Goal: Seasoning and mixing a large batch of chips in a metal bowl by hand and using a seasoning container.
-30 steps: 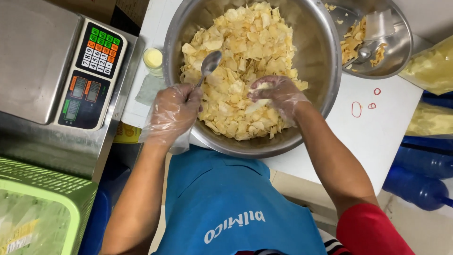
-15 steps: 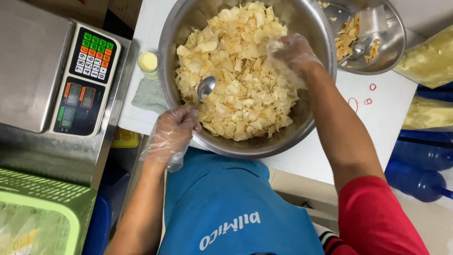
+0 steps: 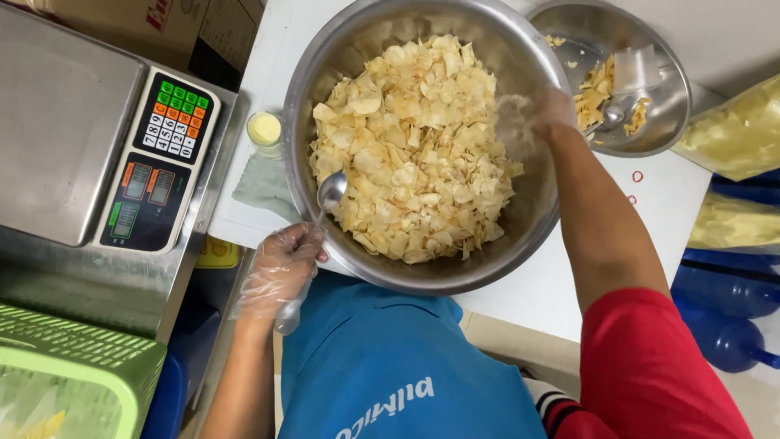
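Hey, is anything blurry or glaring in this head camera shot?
Head view: the right hand is smeared by motion blur at the big bowl's rim; the left hand and its spoon are sharp; soft glare shows on the steel; lighting is even, with faint shadows.

Steel weighing scale (image 3: 69, 122) with coloured keypad off worktop's left edge. Small jar of yellow stuff (image 3: 265, 130) at worktop's left edge, grey cloth (image 3: 264, 185) just below it. Smaller steel bowl (image 3: 650, 106) with few crisps at far right edge. Red rubber bands (image 3: 636, 176) on white worktop (image 3: 552, 284). Green crate (image 3: 65, 374) bottom left. Blue bottles (image 3: 731, 317) right.
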